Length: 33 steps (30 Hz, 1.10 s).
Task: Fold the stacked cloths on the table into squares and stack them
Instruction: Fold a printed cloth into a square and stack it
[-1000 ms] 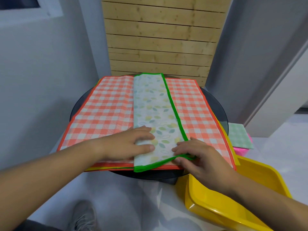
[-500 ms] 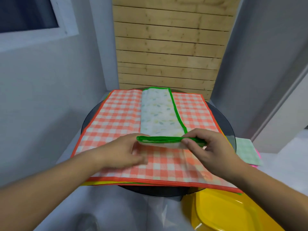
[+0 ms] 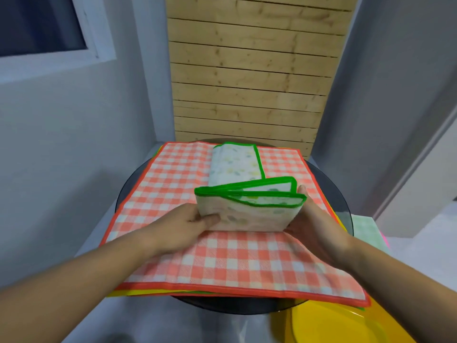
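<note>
Listing from the near edge outward.

Yellow tray point(image 3: 326, 325): plastic, at the lower right, partly under the table's rim and cut off by the frame.

Table point(image 3: 222, 306): round, dark and glassy, its rim showing past the cloths at front and sides.

Stack of cloths point(image 3: 133, 292): lies flat on the table, with only yellow and green edges showing at the near left corner.

Checked cloth point(image 3: 235, 263): orange and white with an orange border, spread open as the top sheet of the stack and covering most of the table.

Left hand point(image 3: 180, 226): grips the left side of the raised fold. The thumb point(image 3: 210, 219) is pressed on its near face; the other fingers are hidden behind it.

Right hand point(image 3: 316, 226): holds the right side of the same fold, palm against it. One fingertip point(image 3: 302, 189) shows at the top corner; the rest cannot be seen.

Leaf-print cloth point(image 3: 247, 214): white with a green border, folded into a long strip on the middle of the checked cloth. Its near half stands up between the hands, its green edges stacked in layers. Its far half lies flat.

Pale green cloth point(image 3: 366, 229): off the table at the right, lower down.

Wooden panel point(image 3: 247, 82): horizontal slats, upright behind the table.

Window point(image 3: 37, 23): white frame, upper left, set in a grey wall.
</note>
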Each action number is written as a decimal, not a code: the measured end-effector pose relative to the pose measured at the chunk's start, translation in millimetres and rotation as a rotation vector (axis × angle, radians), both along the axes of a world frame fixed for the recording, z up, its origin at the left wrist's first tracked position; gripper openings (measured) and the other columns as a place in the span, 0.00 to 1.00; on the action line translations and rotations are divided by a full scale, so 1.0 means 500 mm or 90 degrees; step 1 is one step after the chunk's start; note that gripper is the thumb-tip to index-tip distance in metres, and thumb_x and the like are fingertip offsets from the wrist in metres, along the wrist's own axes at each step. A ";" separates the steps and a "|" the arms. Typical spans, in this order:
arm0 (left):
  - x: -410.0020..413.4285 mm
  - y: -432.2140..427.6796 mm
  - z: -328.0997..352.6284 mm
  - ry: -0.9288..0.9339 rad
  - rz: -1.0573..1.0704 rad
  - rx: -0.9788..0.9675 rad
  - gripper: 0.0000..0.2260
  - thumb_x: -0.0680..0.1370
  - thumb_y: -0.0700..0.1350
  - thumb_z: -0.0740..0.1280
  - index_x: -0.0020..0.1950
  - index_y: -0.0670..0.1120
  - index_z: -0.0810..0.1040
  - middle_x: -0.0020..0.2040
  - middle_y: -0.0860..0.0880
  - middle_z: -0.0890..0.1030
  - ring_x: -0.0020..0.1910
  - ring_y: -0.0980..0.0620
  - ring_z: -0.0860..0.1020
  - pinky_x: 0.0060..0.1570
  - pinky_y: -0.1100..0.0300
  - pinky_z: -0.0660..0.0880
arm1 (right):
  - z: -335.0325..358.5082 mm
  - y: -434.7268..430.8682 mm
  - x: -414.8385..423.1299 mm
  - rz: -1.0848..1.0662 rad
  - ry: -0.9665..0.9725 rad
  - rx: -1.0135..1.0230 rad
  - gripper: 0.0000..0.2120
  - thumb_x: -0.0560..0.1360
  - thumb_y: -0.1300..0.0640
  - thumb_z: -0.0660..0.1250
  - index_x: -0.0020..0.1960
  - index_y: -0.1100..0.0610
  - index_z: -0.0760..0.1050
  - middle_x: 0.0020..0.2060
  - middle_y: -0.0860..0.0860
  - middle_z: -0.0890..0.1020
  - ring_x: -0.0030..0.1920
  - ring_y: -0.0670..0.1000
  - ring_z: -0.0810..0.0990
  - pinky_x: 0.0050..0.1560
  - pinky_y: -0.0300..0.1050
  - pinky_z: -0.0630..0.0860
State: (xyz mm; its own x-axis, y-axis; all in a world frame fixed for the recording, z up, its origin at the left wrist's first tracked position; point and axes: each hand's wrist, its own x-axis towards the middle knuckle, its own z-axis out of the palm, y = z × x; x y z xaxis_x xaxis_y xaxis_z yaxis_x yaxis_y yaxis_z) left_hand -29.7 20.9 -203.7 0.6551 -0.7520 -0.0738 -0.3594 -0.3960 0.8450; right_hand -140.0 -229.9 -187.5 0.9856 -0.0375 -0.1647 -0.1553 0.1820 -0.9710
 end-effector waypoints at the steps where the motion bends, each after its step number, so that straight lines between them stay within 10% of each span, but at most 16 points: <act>1: -0.002 -0.004 0.004 0.036 0.024 -0.009 0.10 0.83 0.53 0.61 0.58 0.55 0.81 0.49 0.61 0.85 0.48 0.63 0.82 0.53 0.64 0.77 | -0.004 -0.001 0.001 0.015 -0.006 -0.011 0.32 0.82 0.37 0.40 0.66 0.48 0.77 0.64 0.49 0.79 0.62 0.48 0.80 0.61 0.46 0.75; 5: -0.008 -0.019 0.015 0.097 0.100 -0.026 0.12 0.84 0.52 0.61 0.52 0.50 0.82 0.33 0.56 0.82 0.31 0.59 0.79 0.33 0.65 0.74 | -0.037 -0.020 -0.022 -0.003 -0.014 -0.111 0.20 0.84 0.44 0.52 0.57 0.49 0.81 0.66 0.56 0.78 0.51 0.54 0.85 0.60 0.59 0.76; 9: -0.002 -0.030 0.018 0.120 0.169 -0.024 0.13 0.83 0.51 0.62 0.51 0.46 0.83 0.34 0.49 0.81 0.28 0.54 0.76 0.29 0.61 0.73 | -0.013 -0.002 -0.034 -0.026 0.094 -0.265 0.28 0.80 0.32 0.44 0.66 0.41 0.74 0.59 0.45 0.83 0.58 0.47 0.82 0.58 0.44 0.76; 13: 0.006 -0.046 0.015 0.097 0.225 0.004 0.09 0.82 0.50 0.65 0.51 0.47 0.82 0.30 0.47 0.81 0.24 0.51 0.76 0.23 0.59 0.71 | -0.021 -0.004 -0.029 -0.050 0.075 -0.426 0.17 0.80 0.40 0.59 0.66 0.44 0.70 0.47 0.44 0.82 0.44 0.47 0.83 0.39 0.41 0.79; 17: 0.010 -0.058 0.011 0.067 0.220 -0.001 0.06 0.79 0.48 0.71 0.55 0.53 0.81 0.43 0.52 0.86 0.28 0.55 0.80 0.27 0.61 0.75 | -0.031 0.007 -0.019 -0.097 0.060 -0.474 0.26 0.80 0.50 0.64 0.74 0.41 0.57 0.45 0.44 0.81 0.41 0.47 0.84 0.33 0.35 0.77; 21: 0.021 -0.051 0.016 0.059 0.231 0.031 0.23 0.71 0.47 0.79 0.61 0.54 0.75 0.55 0.55 0.83 0.44 0.56 0.84 0.33 0.63 0.78 | -0.035 0.014 -0.009 -0.146 0.040 -0.532 0.27 0.80 0.52 0.65 0.72 0.40 0.55 0.45 0.43 0.80 0.42 0.46 0.83 0.36 0.36 0.80; 33: 0.007 -0.049 0.009 -0.015 0.217 0.092 0.12 0.71 0.47 0.78 0.49 0.50 0.78 0.35 0.53 0.74 0.30 0.55 0.71 0.32 0.62 0.71 | -0.030 0.015 -0.011 -0.116 0.066 -0.702 0.04 0.80 0.52 0.66 0.53 0.43 0.75 0.48 0.41 0.76 0.45 0.44 0.76 0.38 0.32 0.70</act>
